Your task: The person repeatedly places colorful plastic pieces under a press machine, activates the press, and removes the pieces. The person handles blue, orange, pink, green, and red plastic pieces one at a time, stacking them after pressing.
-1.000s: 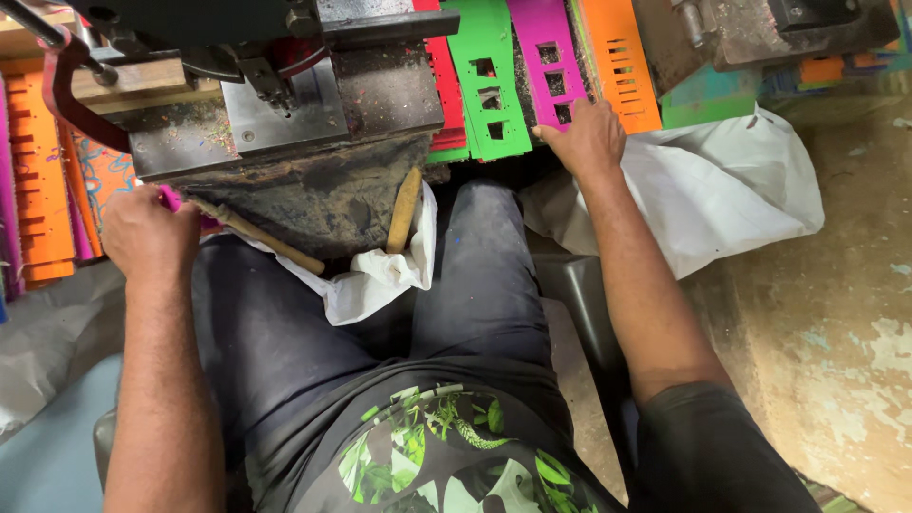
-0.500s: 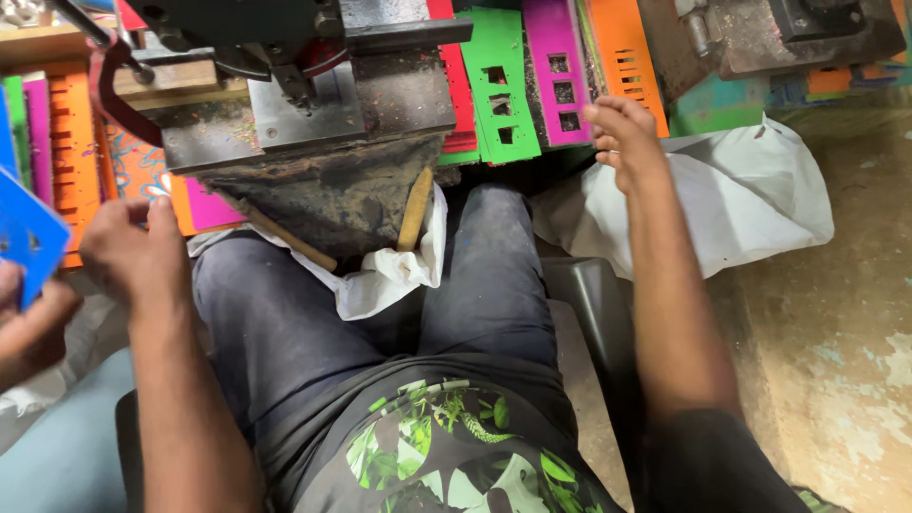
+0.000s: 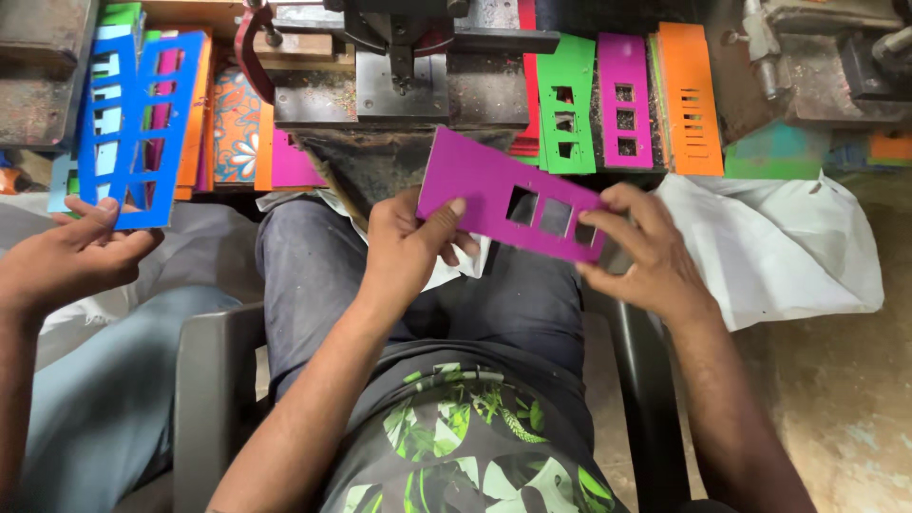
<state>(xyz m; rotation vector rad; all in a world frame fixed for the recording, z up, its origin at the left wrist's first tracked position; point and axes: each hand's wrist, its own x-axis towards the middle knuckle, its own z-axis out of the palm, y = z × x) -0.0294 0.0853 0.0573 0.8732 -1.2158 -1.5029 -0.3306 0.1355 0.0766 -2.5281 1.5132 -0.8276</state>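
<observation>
Press machine (image 3: 408,66), dark metal, fills the far centre, its sloped front just beyond the knees. White cloth (image 3: 788,247) spread at right, with bare floor (image 3: 855,408) near right of it. Grey plastic chair (image 3: 204,380) under the seated person; its left edge lies close to a second person's leg. Stacks of punched colour sheets stand along the far edge: orange sheet (image 3: 689,95), magenta sheet (image 3: 624,100), green sheet (image 3: 566,104) right of the press, a blue cut-out sheet (image 3: 142,123) far left, held at its near edge by another person's hand (image 3: 66,261).

Purple card (image 3: 508,195), with three square holes, is held over the lap, tilted, right end lower. Left hand (image 3: 404,252) pinches its left near edge, thumb on top, fingers (image 3: 446,217) closed on the card. Right hand (image 3: 646,252) grips the right end, fingers curled round the edge. Open room only above the lap; press edge close on the far side
</observation>
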